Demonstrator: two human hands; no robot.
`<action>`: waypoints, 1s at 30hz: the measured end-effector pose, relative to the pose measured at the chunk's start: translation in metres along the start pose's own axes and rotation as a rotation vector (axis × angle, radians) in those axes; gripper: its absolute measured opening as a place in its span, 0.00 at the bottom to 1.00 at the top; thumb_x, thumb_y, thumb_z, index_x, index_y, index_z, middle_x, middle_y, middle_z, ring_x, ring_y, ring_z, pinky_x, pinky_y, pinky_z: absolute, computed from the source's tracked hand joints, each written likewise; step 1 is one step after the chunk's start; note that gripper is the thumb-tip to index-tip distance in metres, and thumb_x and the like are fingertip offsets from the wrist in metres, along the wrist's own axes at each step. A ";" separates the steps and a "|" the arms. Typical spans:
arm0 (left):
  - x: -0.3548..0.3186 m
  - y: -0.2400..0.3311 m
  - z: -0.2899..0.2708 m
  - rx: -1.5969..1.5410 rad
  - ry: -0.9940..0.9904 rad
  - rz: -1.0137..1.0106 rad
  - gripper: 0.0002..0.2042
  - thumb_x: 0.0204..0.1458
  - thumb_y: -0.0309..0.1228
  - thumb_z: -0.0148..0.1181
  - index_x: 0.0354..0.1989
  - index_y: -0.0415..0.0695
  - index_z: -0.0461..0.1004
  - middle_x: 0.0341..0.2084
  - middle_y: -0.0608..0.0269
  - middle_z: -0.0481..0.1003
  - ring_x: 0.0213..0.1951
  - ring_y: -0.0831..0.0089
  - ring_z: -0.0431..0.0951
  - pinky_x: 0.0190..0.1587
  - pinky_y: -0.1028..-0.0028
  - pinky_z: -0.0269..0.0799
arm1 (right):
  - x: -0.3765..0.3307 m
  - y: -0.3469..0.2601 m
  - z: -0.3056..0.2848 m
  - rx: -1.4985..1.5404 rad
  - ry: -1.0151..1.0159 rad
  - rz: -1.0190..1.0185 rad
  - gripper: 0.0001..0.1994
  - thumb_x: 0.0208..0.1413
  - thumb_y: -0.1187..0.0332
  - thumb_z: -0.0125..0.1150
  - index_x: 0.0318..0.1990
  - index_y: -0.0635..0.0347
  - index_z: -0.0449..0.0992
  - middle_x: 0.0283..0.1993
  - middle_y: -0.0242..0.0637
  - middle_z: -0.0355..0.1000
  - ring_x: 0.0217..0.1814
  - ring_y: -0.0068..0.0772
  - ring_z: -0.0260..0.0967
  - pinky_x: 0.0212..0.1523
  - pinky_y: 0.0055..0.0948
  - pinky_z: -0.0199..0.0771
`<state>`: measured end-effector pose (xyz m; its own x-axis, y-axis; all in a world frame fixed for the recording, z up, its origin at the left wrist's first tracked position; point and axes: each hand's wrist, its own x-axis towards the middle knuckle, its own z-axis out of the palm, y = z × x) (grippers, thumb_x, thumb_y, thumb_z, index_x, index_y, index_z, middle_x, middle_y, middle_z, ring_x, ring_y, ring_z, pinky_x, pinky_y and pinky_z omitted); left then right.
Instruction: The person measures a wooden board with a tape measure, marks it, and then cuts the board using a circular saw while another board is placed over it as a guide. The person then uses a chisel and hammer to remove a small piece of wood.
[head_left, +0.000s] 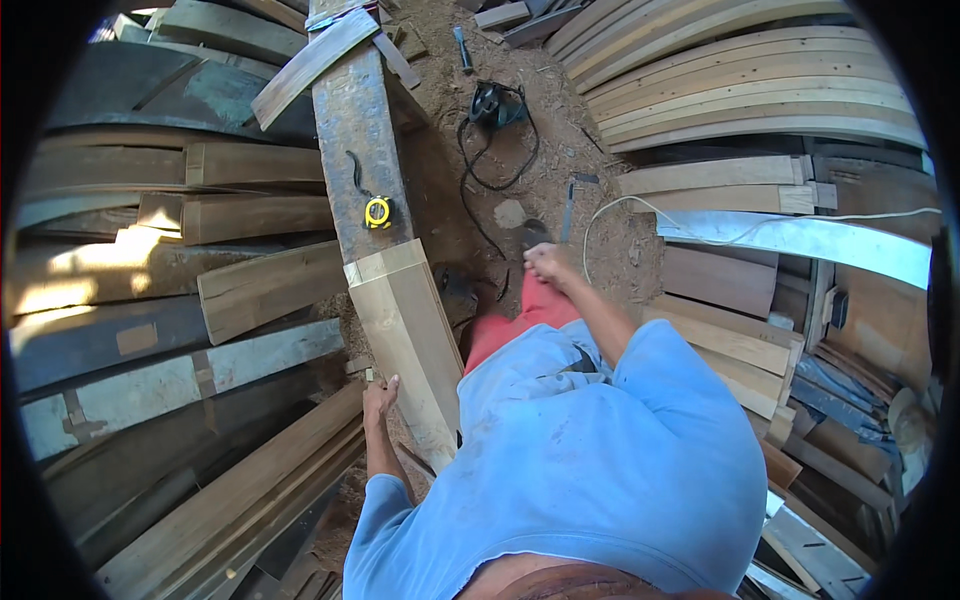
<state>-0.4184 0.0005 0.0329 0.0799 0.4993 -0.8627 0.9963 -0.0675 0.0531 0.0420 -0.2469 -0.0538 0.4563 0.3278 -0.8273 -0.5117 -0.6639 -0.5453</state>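
My left hand [379, 397] is beside the left edge of a pale wooden board [400, 320], its fingers curled and thumb raised. A small pale bit shows at its fingertips, too small to name. My right hand [547, 263] is closed above my red-clad leg, and whatever it may hold is hidden. The board lies lengthwise on a worn beam bench [350, 120], running toward my body. Farther up the bench sits a yellow and black tape measure [378, 212], with a dark curved piece [356, 172] just beyond it.
A dark corded power tool [495, 104] lies on the dusty ground, its cable looping toward my feet. Near it are a blue-handled tool [462, 48] and a try square [570, 205]. Stacked planks [750, 95] fill the right; more timber [265, 290] lies left. A loose board [315, 65] crosses the bench's far end.
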 end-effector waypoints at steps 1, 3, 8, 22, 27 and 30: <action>0.004 -0.006 0.001 0.004 -0.006 0.011 0.28 0.58 0.56 0.60 0.38 0.37 0.82 0.40 0.34 0.82 0.48 0.41 0.82 0.52 0.52 0.75 | 0.010 0.014 -0.019 -0.012 0.059 0.021 0.10 0.65 0.62 0.62 0.39 0.59 0.82 0.30 0.33 0.78 0.27 0.25 0.73 0.29 0.30 0.76; 0.018 -0.028 0.011 -0.037 0.028 0.018 0.28 0.58 0.56 0.60 0.38 0.36 0.82 0.38 0.35 0.82 0.47 0.41 0.82 0.51 0.52 0.75 | 0.031 0.045 -0.066 -0.412 0.139 -0.202 0.14 0.65 0.60 0.60 0.35 0.62 0.84 0.31 0.40 0.80 0.29 0.35 0.76 0.33 0.38 0.77; 0.007 0.000 -0.001 -0.112 -0.043 -0.097 0.25 0.61 0.51 0.62 0.40 0.35 0.81 0.29 0.45 0.82 0.34 0.57 0.85 0.41 0.58 0.79 | 0.112 0.149 -0.161 -1.110 0.216 -0.437 0.19 0.63 0.60 0.53 0.29 0.62 0.85 0.36 0.53 0.81 0.39 0.56 0.79 0.42 0.51 0.78; -0.013 -0.028 -0.009 -0.701 -0.120 -0.380 0.11 0.64 0.37 0.65 0.41 0.40 0.78 0.34 0.61 0.81 0.36 0.68 0.83 0.43 0.65 0.84 | 0.282 0.095 -0.254 -1.106 0.272 0.202 0.17 0.55 0.65 0.60 0.50 0.58 0.84 0.52 0.55 0.80 0.56 0.60 0.78 0.56 0.51 0.79; -0.031 -0.038 -0.010 -0.828 -0.074 -0.410 0.08 0.60 0.33 0.67 0.43 0.45 0.79 0.33 0.66 0.81 0.34 0.72 0.82 0.41 0.66 0.83 | 0.419 0.128 -0.280 -1.281 0.289 0.172 0.20 0.55 0.65 0.60 0.57 0.54 0.80 0.68 0.56 0.65 0.70 0.64 0.63 0.69 0.55 0.66; -0.035 -0.033 -0.021 -0.904 -0.082 -0.420 0.09 0.56 0.22 0.61 0.45 0.44 0.79 0.36 0.64 0.82 0.37 0.70 0.83 0.42 0.64 0.83 | 0.485 0.149 -0.294 -1.277 0.387 -0.045 0.24 0.57 0.64 0.60 0.62 0.47 0.76 0.64 0.54 0.68 0.70 0.61 0.62 0.71 0.56 0.60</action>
<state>-0.4534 0.0033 0.0719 -0.2525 0.2687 -0.9295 0.5962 0.7998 0.0693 0.4013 -0.3849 -0.4968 0.7393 0.2967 -0.6046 0.4480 -0.8869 0.1127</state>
